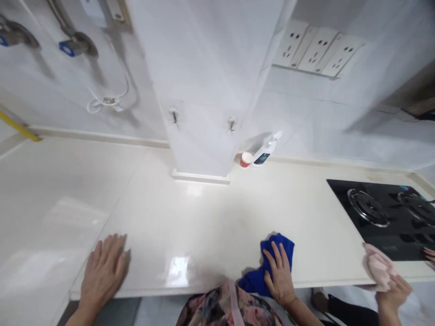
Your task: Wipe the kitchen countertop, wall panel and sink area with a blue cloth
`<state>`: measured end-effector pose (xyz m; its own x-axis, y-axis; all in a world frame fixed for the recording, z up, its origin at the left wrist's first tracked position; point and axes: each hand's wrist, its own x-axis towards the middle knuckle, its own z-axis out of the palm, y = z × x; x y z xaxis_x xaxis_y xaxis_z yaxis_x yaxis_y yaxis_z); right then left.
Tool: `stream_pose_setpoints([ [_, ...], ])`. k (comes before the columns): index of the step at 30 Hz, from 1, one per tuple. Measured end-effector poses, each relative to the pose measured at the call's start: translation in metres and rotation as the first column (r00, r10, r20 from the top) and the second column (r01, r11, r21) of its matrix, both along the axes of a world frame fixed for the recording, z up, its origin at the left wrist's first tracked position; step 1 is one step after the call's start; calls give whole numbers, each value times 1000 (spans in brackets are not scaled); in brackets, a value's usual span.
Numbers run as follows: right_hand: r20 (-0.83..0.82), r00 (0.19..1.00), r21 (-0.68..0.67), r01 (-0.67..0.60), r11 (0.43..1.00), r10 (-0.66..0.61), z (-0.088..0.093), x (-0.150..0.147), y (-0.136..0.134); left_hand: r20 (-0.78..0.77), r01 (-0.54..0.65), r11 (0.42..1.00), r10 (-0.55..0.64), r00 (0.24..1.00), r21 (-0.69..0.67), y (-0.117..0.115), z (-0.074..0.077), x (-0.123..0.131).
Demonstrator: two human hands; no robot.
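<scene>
My left hand (103,271) lies flat with fingers stretched out on the glossy cream countertop (204,217), near its front left edge, holding nothing. My right hand (279,274) presses down on a blue cloth (268,267) at the counter's front edge, fingers spread over it. Part of the cloth hangs over the edge.
Another person's hand (394,294) holds a pink cloth (379,267) at the front right, beside a black gas hob (384,217). A white spray bottle (265,151) and a small red cup (246,159) stand by the square white pillar (204,113). Sockets and pipe valves are on the wall.
</scene>
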<state>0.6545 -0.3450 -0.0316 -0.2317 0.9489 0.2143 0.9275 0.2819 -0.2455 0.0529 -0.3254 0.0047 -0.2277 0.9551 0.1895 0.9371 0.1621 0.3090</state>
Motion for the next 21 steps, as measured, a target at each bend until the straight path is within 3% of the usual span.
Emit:
stream_pose_setpoints([
  [4, 55, 997, 62, 46, 997, -50, -3, -27, 4, -7, -166, 983, 166, 986, -74, -11, 0, -28],
  [8, 99, 995, 40, -13, 999, 9, 3, -62, 6, -12, -294, 952, 294, 956, -80, -11, -5, -29],
  [21, 31, 953, -107, -297, 949, 302, 26, -227, 21, 1, -274, 961, 275, 962, -34, -12, -7, -14],
])
